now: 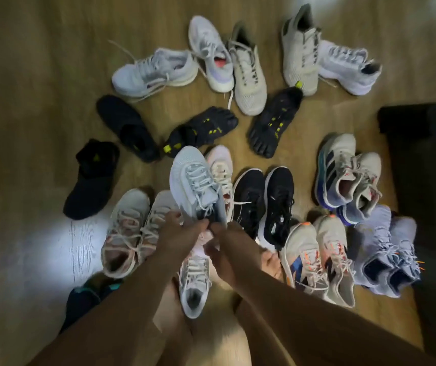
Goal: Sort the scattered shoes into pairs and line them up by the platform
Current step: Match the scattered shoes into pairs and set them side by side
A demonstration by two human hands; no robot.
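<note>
I hold a light blue-grey laced sneaker lifted above the floor, toe pointing away. My left hand grips its heel from the left. My right hand closes on the same heel from the right, thumb on the collar. Directly under my hands lies a grey-white sneaker, its toe hidden by my fingers. Side by side on the floor stand a beige pair with pink laces, a black pair with white soles, a white pair with orange and blue marks, a lavender pair and a beige pair with blue soles.
A dark platform fills the right edge. Loose on the wooden floor farther away lie two black toe shoes with yellow marks, two plain black shoes, a pinkish-white sneaker and several white and beige sneakers.
</note>
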